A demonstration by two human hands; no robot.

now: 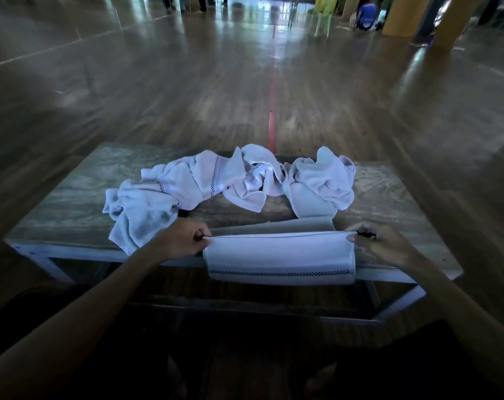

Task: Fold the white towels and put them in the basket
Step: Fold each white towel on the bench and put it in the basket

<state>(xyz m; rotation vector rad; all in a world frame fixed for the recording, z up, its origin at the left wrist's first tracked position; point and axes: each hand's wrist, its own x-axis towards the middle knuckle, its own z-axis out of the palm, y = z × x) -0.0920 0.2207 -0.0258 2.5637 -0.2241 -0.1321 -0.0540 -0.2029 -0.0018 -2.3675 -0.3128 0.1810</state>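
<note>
Both hands pinching towel corners, stretched between, over table edge

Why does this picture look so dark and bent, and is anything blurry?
Head view: dim, bluish light; glare streaks the far floor; the wide lens bows the edges of the table and smears the borders; the far background is soft; the held towel, left hand and right hand look fairly sharp.
</note>
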